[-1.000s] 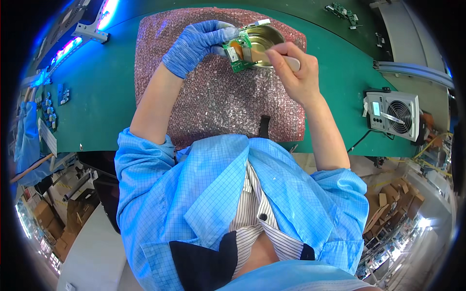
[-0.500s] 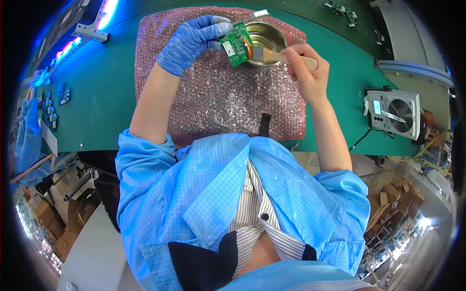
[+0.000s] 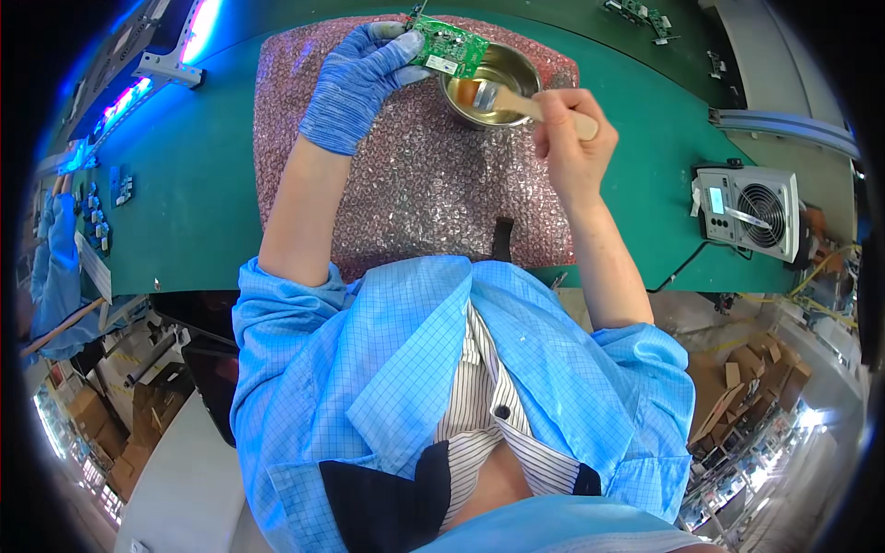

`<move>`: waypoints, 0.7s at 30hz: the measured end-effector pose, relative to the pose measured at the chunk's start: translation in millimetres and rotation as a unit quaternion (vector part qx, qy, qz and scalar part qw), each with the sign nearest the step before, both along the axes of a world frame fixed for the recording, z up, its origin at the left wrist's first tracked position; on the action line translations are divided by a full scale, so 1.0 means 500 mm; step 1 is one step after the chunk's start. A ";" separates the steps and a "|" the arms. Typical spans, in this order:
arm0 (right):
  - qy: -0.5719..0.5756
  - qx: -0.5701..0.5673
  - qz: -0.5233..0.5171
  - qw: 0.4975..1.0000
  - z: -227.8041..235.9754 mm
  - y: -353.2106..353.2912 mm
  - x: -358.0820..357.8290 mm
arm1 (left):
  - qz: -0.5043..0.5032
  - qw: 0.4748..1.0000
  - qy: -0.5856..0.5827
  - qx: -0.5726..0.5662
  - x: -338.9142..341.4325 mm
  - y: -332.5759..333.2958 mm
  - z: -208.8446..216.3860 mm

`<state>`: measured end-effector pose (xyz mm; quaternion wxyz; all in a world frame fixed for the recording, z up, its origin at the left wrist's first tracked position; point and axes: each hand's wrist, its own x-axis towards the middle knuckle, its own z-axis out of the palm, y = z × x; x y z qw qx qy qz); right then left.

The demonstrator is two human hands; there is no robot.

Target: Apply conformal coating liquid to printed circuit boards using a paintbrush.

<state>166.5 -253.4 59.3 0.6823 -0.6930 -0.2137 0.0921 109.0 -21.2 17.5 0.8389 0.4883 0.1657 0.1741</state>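
My left hand, in a blue knit glove, pinches a green circuit board by its left edge. The board is held above the far left rim of a round metal bowl with yellowish liquid or a golden sheen inside. In my bare right hand is a flat brush with a pale wooden handle and a metal ferrule. Its amber bristles hang over the left part of the bowl, just below the board; whether they touch the bowl I cannot tell.
Pink bubble wrap covers the middle of the green table. A white fan unit with a cable stands at right. Small blue boards lie at left, beneath a lamp. More circuit boards lie far right.
The board has turned from a steep slant to nearly level and its lower end has lifted. The brush bristles have come away from the board and now sit lower, over the bowl.
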 end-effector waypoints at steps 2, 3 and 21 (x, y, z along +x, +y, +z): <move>-0.030 0.029 -0.025 0.999 0.009 0.000 0.019 | 0.005 1.000 0.004 0.011 0.003 -0.001 -0.001; -0.046 0.046 -0.035 0.997 0.011 0.003 0.028 | 0.007 1.000 0.005 0.017 0.005 -0.001 0.000; -0.005 0.020 -0.047 0.999 -0.016 0.001 0.075 | 0.112 0.992 0.026 -0.042 0.053 0.142 -0.017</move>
